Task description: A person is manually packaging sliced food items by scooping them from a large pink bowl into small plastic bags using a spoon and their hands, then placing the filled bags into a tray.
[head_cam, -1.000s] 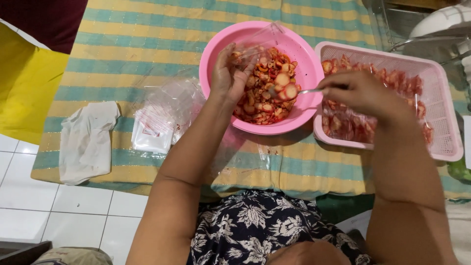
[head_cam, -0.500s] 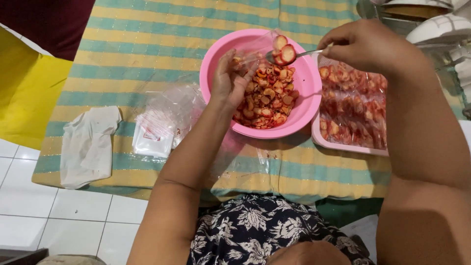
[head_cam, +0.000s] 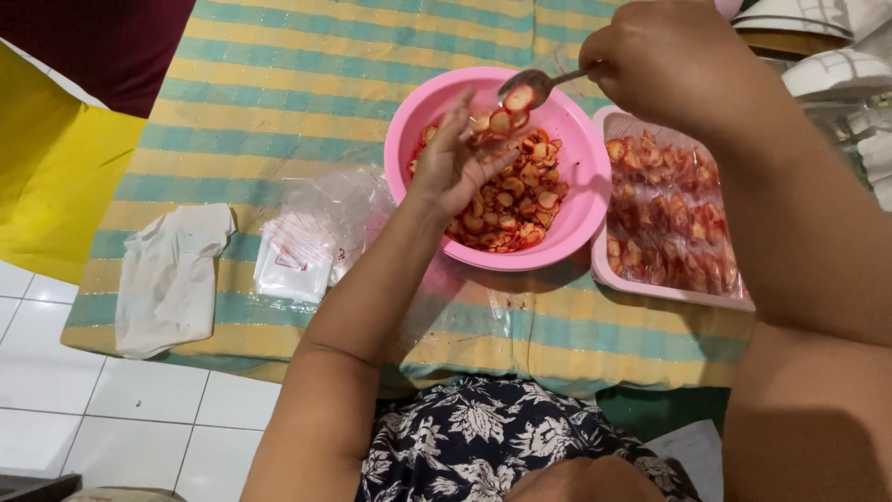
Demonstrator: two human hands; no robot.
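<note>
**Many packets filled, much of the bowl still to go**

Most of the striped mat [head_cam: 279, 102] lies bare. 1 pink tray [head_cam: 609, 270] at the right holds many sealed packets of red chips. 1 pink bowl [head_cam: 585, 200] is still well stocked, so I judge plenty remains. Empty plastic bags [head_cam: 311, 228] wait left of it. Right hand [head_cam: 674, 65] grips a loaded spoon [head_cam: 522, 93] above the bowl; left hand [head_cam: 455, 167], fingers narrow, seems to hold a clear bag open.

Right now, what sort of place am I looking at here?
Probably a home floor set up for packing snacks: a striped mat on white floor tiles, a pink bowl of red-coated chips, and a tray of filled bags.
</note>
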